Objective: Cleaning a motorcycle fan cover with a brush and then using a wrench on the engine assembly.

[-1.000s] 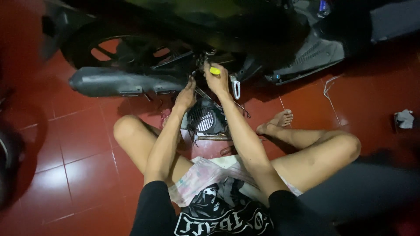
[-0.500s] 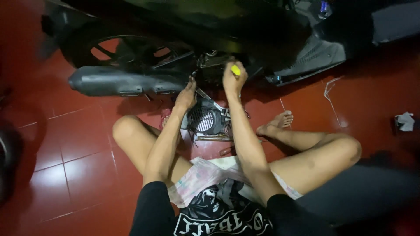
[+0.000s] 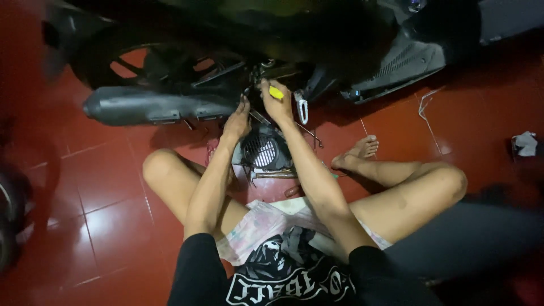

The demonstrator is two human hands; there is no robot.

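Two hands are raised to the underside of a motorbike point(image 3: 238, 51) that stands at the far side of a red tiled floor point(image 3: 113, 226). The right hand point(image 3: 279, 105) is closed round a tool with a yellow handle point(image 3: 276, 92), apparently a screwdriver, its tip lost in the dark engine area just above. The left hand point(image 3: 238, 120) has its fingers point(image 3: 244, 102) stretched up and touching a part beside the near end of the grey exhaust pipe point(image 3: 150, 106); it grips nothing that can be seen.

Judged step: a fastener low on the engine is being worked, the left hand steadying. The next move calls for keeping the tip seated by feel, since the spot lies in shadow.

Near the person, between the legs, a round black fan cover point(image 3: 263, 152) with a grille lies on the floor, with loose hand tools point(image 3: 277, 175) just nearer. A silver footpeg point(image 3: 302, 107) hangs right of the right hand.

No packages, labels or signs can be made out on the bike or floor. A crumpled pale rag point(image 3: 526, 143) lies far right, and a bent wire point(image 3: 428, 110) lies near the bike's grey side panel point(image 3: 405, 68).
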